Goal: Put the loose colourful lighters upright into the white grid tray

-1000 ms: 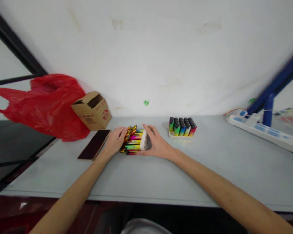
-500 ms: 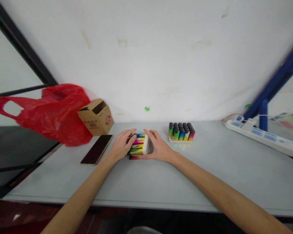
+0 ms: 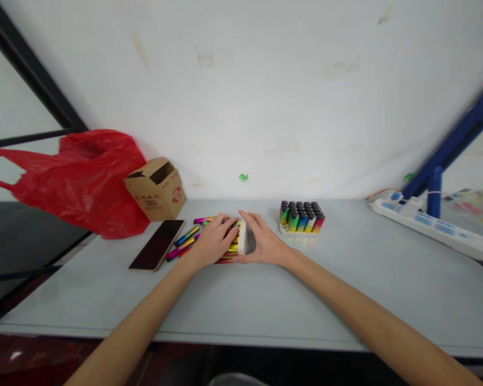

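While the white tray [image 3: 242, 236] is pinched on edge by the right hand [image 3: 265, 242], its lighters [image 3: 233, 248] are partly covered by the curled left hand [image 3: 214, 242]; grip unclear. Loose lighters [image 3: 187, 236] are strewn left on the bench [image 3: 225, 300]. Lighter handling is judged underway; steady tray support is needed.
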The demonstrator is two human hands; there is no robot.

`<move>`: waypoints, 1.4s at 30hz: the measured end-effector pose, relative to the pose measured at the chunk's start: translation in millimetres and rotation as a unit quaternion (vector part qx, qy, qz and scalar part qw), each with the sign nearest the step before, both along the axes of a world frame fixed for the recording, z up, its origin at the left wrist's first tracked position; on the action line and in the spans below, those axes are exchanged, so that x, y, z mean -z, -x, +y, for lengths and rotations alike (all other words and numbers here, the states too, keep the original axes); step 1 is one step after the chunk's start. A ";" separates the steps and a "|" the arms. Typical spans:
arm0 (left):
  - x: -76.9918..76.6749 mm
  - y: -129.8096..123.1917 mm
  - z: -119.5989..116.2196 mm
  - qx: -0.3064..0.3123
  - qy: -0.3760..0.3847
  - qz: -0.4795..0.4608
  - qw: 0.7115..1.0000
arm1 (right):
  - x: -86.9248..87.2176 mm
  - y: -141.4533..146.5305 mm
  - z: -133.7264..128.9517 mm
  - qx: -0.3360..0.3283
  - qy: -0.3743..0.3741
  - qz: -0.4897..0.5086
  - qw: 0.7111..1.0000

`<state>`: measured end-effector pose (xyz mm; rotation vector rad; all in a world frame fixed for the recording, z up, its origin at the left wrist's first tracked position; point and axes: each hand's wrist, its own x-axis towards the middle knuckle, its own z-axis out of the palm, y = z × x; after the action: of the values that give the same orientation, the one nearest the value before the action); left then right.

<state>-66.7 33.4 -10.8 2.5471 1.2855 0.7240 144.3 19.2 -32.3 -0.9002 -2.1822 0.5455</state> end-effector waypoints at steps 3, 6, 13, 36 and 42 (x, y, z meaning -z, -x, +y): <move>0.4 4.2 3.4 0.003 -0.004 -0.004 1.000 | -2.2 -3.5 0.8 -0.006 0.002 -0.009 1.000; 1.8 11.8 7.4 -0.012 0.001 0.005 1.000 | -2.9 -7.5 1.4 -0.003 0.006 -0.014 1.000; 0.8 27.5 11.1 -0.052 0.009 0.032 0.998 | 0.2 -10.9 2.4 -0.001 0.009 -0.012 1.000; 0.6 -10.0 -20.1 -0.055 -0.142 0.184 0.971 | 0.9 -8.4 3.2 0.002 -0.015 -0.036 0.999; 8.6 5.8 -18.0 -0.030 -0.156 0.155 0.975 | -3.5 -24.0 8.7 0.021 -0.016 -0.048 0.999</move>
<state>-72.5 15.3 -19.4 2.9817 1.4451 0.5963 168.4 27.9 -28.7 -0.9695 -2.2460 0.4543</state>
